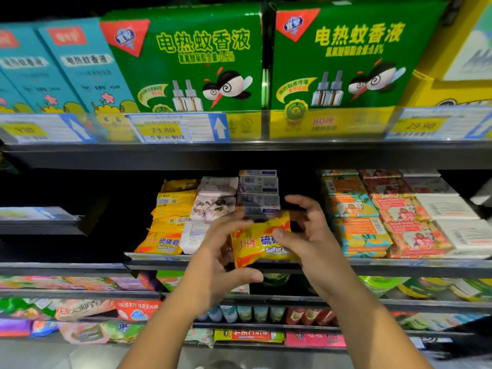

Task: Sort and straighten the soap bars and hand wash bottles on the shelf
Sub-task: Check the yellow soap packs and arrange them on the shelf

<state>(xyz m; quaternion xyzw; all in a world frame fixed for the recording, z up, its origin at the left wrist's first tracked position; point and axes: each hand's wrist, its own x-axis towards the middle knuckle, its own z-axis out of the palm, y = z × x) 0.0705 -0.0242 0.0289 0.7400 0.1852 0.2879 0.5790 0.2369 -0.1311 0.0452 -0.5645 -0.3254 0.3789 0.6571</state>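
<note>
A yellow-and-orange sulfur soap pack is held in front of the middle shelf, tilted slightly. My left hand grips its left end, fingers behind and thumb underneath. My right hand pinches its right side with the thumb on the front, the other fingers curled above. On the shelf to the left lies a row of matching yellow sulfur soaps. Beside them sit pale floral soap packs and a stack of blue-white soap boxes.
To the right lie rows of orange-teal soap packs, pink-red ones and white ones. Green mosquito-liquid boxes stand on the shelf above, behind price tags. Lower shelves hold mixed packets. A dark gap opens left of the yellow soaps.
</note>
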